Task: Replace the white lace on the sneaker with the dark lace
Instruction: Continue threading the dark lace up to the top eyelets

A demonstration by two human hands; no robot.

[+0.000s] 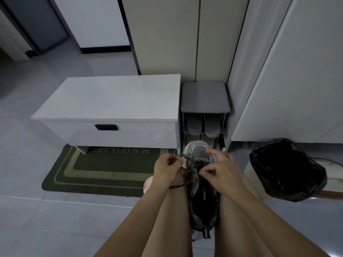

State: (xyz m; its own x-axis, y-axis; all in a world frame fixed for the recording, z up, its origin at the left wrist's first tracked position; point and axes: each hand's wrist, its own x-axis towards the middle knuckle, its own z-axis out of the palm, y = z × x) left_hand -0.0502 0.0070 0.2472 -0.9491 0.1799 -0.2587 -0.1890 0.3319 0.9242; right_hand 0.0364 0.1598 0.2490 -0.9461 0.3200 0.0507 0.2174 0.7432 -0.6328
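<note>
One white bench (pixel 105 101) stands partly over a green mat (pixel 104 173), with a black-lined bin (pixel 285 169) off to the right and a grey shoe rack (pixel 204 97) between them. Nearer, the sneaker (pixel 199 151) sits toe-away between the person's knees. The right hand (pixel 220 173) grips its upper, fingers curled at the eyelets. The left hand (pixel 168 170) pinches the dark lace (pixel 193 164), which crisscrosses the front eyelets and trails over the left wrist.

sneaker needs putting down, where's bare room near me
The white bench top is bare, as is the grey rack top beside it, and the floor tiles left of the green mat. It is crowded by the bin on the right and round the sneaker, where left hand and right hand work the dark lace.
</note>
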